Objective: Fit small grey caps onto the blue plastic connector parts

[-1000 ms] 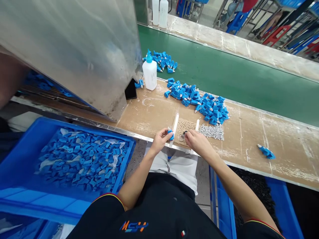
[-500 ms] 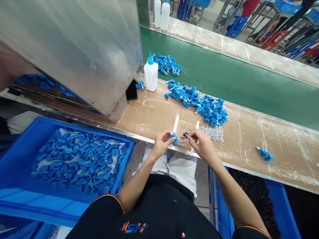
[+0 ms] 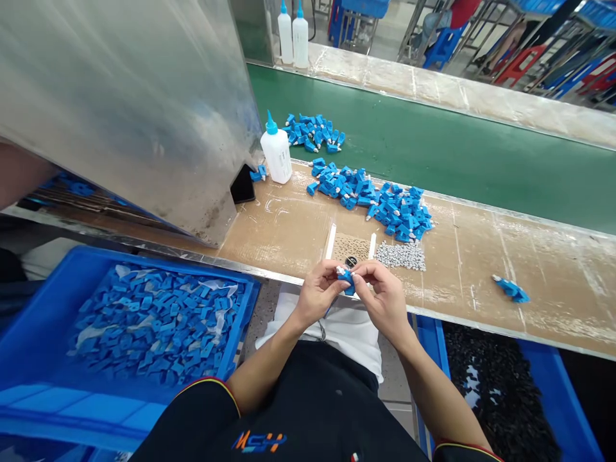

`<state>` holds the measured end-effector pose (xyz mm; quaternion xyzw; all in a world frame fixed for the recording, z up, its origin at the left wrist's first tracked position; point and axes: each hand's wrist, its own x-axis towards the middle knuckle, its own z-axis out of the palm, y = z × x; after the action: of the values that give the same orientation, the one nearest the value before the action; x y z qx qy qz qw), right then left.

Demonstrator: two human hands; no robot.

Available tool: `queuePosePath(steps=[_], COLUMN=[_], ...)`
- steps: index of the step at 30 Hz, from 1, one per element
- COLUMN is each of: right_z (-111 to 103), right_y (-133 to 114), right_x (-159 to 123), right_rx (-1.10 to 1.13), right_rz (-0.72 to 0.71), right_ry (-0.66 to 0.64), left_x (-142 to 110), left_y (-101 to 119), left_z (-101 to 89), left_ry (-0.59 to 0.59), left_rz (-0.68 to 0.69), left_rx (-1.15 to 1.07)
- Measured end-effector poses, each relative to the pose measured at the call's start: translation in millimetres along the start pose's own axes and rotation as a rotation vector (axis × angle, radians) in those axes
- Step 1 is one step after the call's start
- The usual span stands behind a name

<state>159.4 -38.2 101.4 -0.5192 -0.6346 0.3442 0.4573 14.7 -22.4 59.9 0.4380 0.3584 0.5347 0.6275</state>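
Pinching a small blue plastic part [image 3: 346, 282] between our 2 hands, we hold it just above the front edge of the bench. It is a chunky, angular moulded piece with a white tip showing at its upper end, and our fingers hide much of the rest. Our left hand [image 3: 317, 292] closes narrowly on it from the left, and our right hand [image 3: 382, 298] grips it from the right, so the 2 hands almost meet around it. Just beyond them lies a perforated brown mat [image 3: 349, 247] between 2 white strips [image 3: 330, 241], with a small dark ring [image 3: 351, 261] near our fingers. A heap of grey beads [image 3: 400, 256] sits just right of the mat, and a pile of blue parts [image 3: 370, 199] spreads behind it on the cardboard-covered bench [image 3: 269, 221]. A white squeeze bottle [image 3: 276, 156] stands further back, beside a green conveyor belt [image 3: 433, 147]. To our left, a blue crate [image 3: 144, 260] holds more blue parts among scraps of clear plastic
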Motion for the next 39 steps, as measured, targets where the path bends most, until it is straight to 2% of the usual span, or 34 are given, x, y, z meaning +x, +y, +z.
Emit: queuePosePath(steps=[3, 9, 13, 18, 24, 29, 34, 39], right_z=[-2.9, -9.4, -8.6, -2.1, 3.0, 3.5, -0.4, -3.9], right_y=[2.1, 3.1, 4.3, 5.6, -4.1, -11.5, -9.8, -4.4], right_x=[0.2, 6.3, 7.5, 3.8, -1.3, -4.0, -7.1, -17.4], right_rx=[0.147, 0.385, 0.395, 0.29, -0.125, -0.332, -0.306, -0.174], right_rz=[0.095, 0.338, 0.363, 0.274, -0.002, -0.115, -0.158, -0.172], right_ry=[-0.026, -0.162, -0.162, -0.097, 0.018, -0.021, -0.066, -0.02], left_x=[-0.4, -1.6, -2.3, -1.9, -1.9, -1.3, -3.9, -9.7], left_y=[0.8, 1.8, 2.1, 0.1, -3.0, -2.0, -3.2, -1.7], left_z=[2.1, 0.9, -1.4, -4.9, -8.0, -14.3, -20.4, -13.8], left_ry=[-0.012, -0.027, -0.032, -0.036, -0.026, -0.041, -0.064, -0.08], left_rz=[-0.001, -0.025, -0.027, -0.024, 0.07, 0.172, 0.225, 0.19], left_rx=[0.011, 0.066, 0.078, 0.097, 0.145, 0.272, 0.317, 0.187])
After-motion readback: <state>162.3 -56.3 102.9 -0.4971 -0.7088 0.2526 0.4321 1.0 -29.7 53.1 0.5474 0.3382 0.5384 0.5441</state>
